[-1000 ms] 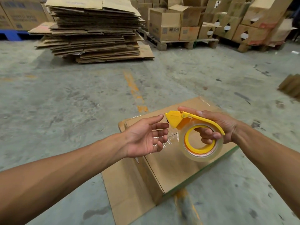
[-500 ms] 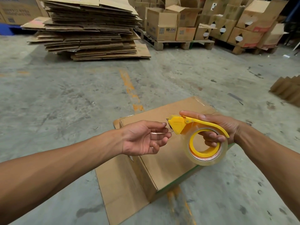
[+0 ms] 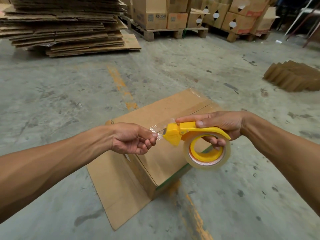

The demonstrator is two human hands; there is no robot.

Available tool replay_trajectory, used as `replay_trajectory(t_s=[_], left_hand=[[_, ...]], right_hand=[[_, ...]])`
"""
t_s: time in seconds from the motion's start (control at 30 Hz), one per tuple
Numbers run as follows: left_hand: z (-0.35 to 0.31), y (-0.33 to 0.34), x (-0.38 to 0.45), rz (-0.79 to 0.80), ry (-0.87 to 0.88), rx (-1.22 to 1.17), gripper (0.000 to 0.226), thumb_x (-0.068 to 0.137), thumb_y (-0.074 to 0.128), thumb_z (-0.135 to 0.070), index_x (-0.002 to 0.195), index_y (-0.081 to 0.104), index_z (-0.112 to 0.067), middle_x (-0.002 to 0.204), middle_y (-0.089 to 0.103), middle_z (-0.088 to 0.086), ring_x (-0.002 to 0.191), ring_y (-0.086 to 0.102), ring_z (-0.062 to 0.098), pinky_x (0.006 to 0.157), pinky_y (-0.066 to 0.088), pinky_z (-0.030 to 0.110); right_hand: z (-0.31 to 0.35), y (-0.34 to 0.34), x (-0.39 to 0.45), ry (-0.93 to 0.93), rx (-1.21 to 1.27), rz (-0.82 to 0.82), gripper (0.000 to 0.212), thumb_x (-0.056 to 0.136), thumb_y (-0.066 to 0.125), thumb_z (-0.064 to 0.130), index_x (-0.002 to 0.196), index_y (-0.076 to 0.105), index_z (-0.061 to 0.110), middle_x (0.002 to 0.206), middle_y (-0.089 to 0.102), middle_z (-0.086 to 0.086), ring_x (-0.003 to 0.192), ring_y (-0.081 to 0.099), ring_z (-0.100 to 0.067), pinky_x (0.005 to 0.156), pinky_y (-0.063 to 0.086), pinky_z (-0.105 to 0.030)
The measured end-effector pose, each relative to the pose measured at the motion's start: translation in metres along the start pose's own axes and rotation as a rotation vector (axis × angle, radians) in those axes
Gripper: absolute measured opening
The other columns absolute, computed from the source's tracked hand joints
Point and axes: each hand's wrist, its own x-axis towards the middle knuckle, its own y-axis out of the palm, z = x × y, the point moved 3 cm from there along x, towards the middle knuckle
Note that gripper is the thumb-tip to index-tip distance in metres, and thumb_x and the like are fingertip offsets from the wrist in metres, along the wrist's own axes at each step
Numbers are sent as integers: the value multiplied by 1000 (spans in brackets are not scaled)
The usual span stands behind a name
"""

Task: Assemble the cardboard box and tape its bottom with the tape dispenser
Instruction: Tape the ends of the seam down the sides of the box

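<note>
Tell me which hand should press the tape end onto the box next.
Left: the left hand pinches the loose tape end above the cardboard box; the right hand grips the yellow tape dispenser.

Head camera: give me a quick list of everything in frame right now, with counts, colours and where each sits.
cardboard box: one, brown, on the floor below the hands, a flap spread toward the camera
tape dispenser: one, yellow, held above the box
tape roll: one, clear, on the dispenser
tape end: one, clear, crinkled, pulled from the dispenser's mouth
flattened cardboard stack: one pile, brown, far left
boxes on pallets: several, brown, far centre and right
folded cardboard pile: one, brown, right edge
floor: grey concrete, worn orange line
left hand: pinching the tape end
right hand: gripping the dispenser
</note>
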Motion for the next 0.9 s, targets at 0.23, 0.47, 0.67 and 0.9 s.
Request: replay_trajectory(t_s=[0.23,0.47,0.67,0.9], left_hand=[[0,-87,-4,-116,-76,216,38,51,93,-13,74,63,-7,67,59,7,51,56,11,49,51,21],[-53,-130,0,-438,-76,606,17,98,54,-17,86,64,-9,92,68,7,79,65,14,58,51,21],[-81,-157,-2,-595,41,782,11,96,60,-18,88,61,-10,82,65,5,66,59,11,55,50,19],[-86,-175,9,-637,129,966,13,93,64,-20,82,59,-14,74,60,2,62,48,13,56,44,24]], right_hand=[[-6,11,-19,71,-82,-223,49,88,57,23,136,51,32,58,66,-5,39,56,-13,41,52,-26],[11,51,39,-53,-170,-405,42,89,69,21,127,62,36,70,66,-13,48,54,-22,43,52,-28],[9,82,92,-152,-50,-522,48,89,71,16,133,56,27,53,61,-10,36,51,-22,39,47,-26],[7,89,121,-182,15,-585,47,87,73,15,130,59,27,57,60,-15,35,52,-25,39,47,-27]])
